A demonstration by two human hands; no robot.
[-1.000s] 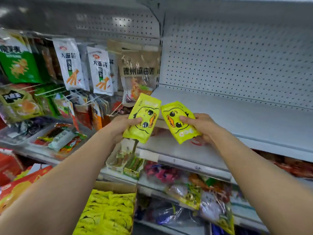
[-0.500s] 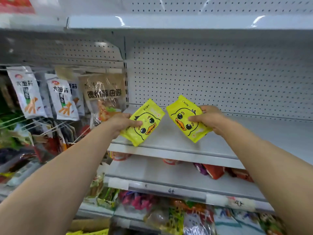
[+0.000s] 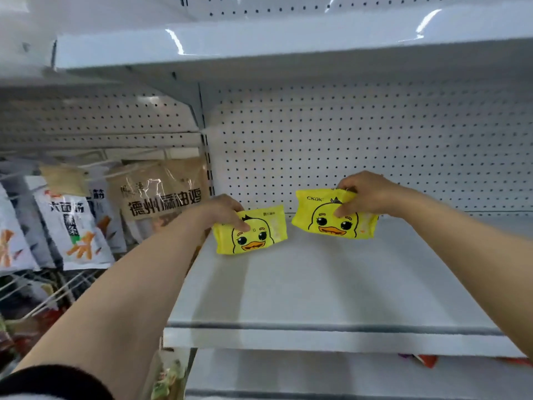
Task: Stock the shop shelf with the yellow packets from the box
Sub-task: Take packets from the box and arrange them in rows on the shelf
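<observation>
Two yellow packets with a cartoon duck face are at the back of a white shelf (image 3: pixel 288 284). My left hand (image 3: pixel 222 213) grips the left packet (image 3: pixel 255 233) at its upper left corner, and this packet stands upright at the shelf's left end. My right hand (image 3: pixel 366 194) pinches the right packet (image 3: pixel 326 219) by its top edge, thumb on the front. That packet is held upright near the pegboard back wall; whether its bottom touches the shelf I cannot tell. The box is out of view.
A white pegboard wall (image 3: pixel 346 140) backs the shelf and another white shelf (image 3: pixel 259 44) hangs above. On the left, snack bags (image 3: pixel 75 226) hang from hooks, one brown (image 3: pixel 164 194). A lower shelf (image 3: pixel 317 373) holds a red packet edge (image 3: pixel 424 360).
Both hands have reached deeper over the shelf and turned the packets from tilted to upright, lowering them toward the shelf's back. The view has tipped upward, and the box has left the frame.
</observation>
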